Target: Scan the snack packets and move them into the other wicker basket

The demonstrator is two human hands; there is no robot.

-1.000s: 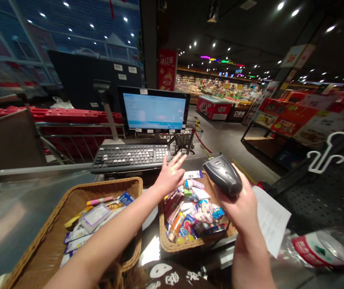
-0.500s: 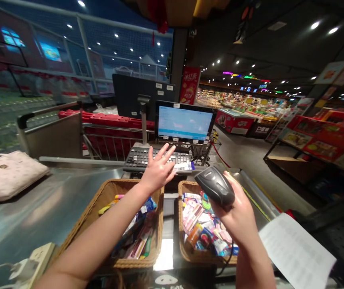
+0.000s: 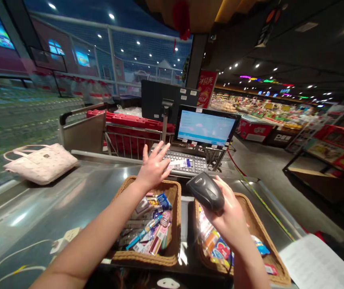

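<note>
The left hand has its fingers spread wide. Near its thumb it holds a small white packet with a blue end. The packet sticks out to the right, in front of the keyboard. The exact grip is hard to see.

The right hand is closed around a black scanner. The scanner is up in the air, by the near-left part of the right basket.

The right basket has lots of bright little packs in it, and the right arm hides some. The left basket has small things in it too, and the left arm reaches across it. Both baskets are brown and sit side by side, with a gap between.

A lit screen stands behind the keyboard. A pale pink bag sits on the shiny worktop, far to the left. White paper lies just beside the right basket.
</note>
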